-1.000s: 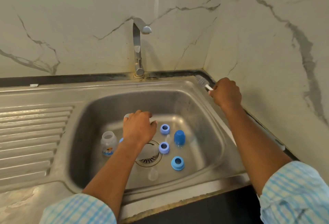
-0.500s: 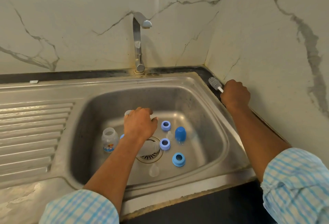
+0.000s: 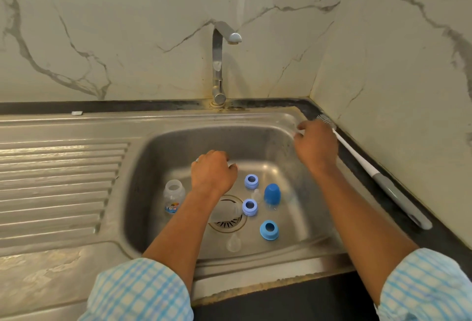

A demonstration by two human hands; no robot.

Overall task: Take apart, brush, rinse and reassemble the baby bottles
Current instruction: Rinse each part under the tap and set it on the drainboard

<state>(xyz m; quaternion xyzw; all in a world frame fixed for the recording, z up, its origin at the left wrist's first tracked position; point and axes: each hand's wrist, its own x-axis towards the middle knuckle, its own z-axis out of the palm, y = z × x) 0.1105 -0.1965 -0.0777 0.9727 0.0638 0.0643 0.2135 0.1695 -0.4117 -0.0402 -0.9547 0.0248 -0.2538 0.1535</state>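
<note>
Left hand (image 3: 213,171) curls over a lying bottle (image 3: 233,164) at 12 o'clock of the drain (image 3: 227,225), probably to lift it for brushing; right hand (image 3: 316,145), loosely curled, apparently empty, sits beside the brush (image 3: 383,181) parked at 3 o'clock, within reach

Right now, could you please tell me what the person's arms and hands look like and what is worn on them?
Both forearms are bare. The left sleeve and the right sleeve are light blue and white checked fabric, pushed up towards the elbows. The left hand and the right hand wear no gloves, and no watch or bracelet shows at either wrist.
</note>
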